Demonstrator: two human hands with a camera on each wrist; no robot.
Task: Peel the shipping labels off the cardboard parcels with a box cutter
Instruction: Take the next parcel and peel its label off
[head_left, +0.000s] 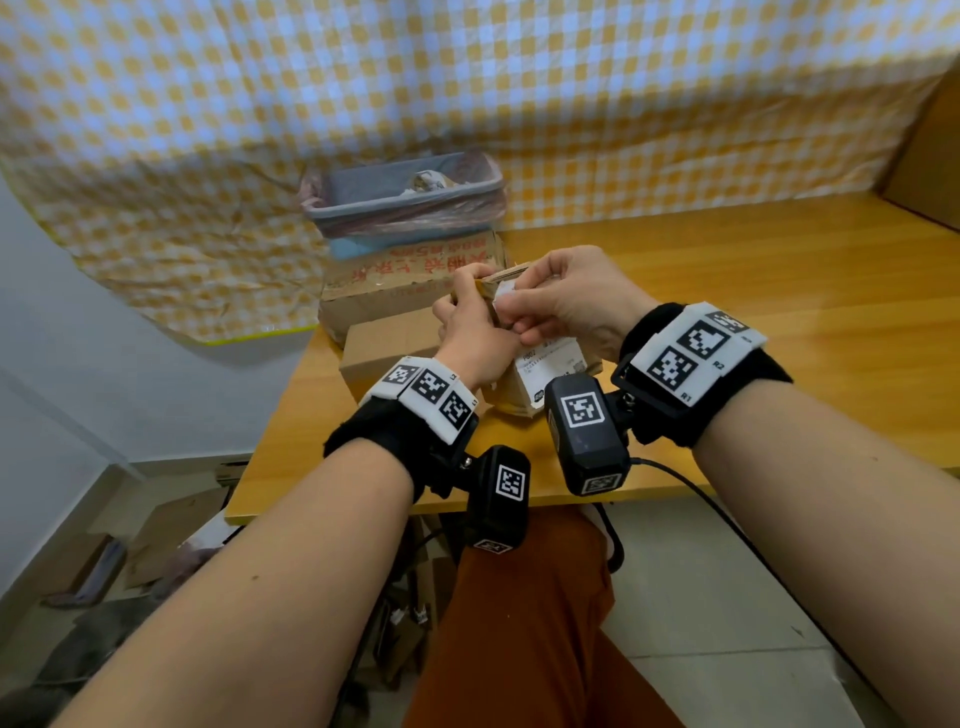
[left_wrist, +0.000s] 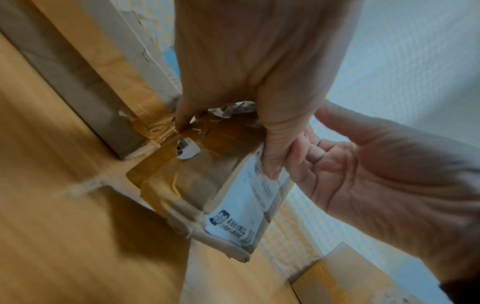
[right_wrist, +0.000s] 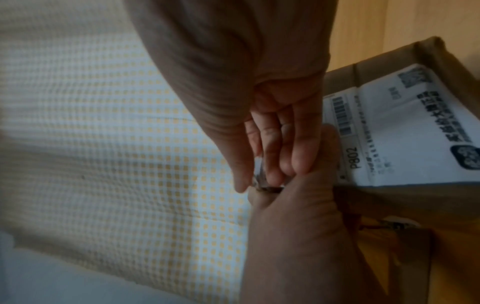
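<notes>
**Kid:** Where was the parcel (head_left: 511, 402) when you stopped?

**Helper:** It stood on its end on the table (head_left: 727, 312), right in front of you. Your left hand (head_left: 470, 327) was curled round its top. In the left wrist view your left thumb (left_wrist: 272, 164) pressed on the white label (head_left: 548, 371). Your right hand (head_left: 566, 296) had its fingers (right_wrist: 285, 144) pressed together, and with the thumb they pinched a torn white bit (head_left: 506, 302) at the top.

**Kid:** What could have gone wrong?

**Helper:** I think the label could have ripped into little bits if you pulled fast. It looked stuck down flat lower on the parcel. The brown skin of the card could have come off too. The parcel stood tall on a small end, so a hard tug could have tipped it. And if you had brought a blade in, your left thumb lay right on the label, in the way.

**Kid:** How many things were there?

**Helper:** I counted three cardboard parcels: the one you held, a plain box (head_left: 384, 348) at 9 o'clock from it, and a big box (head_left: 395, 280) with red writing at 11 o'clock. One bin (head_left: 405, 192) sat on the big box, at 12 o'clock. I saw one label and two hands. I saw no box cutter at all.
</notes>
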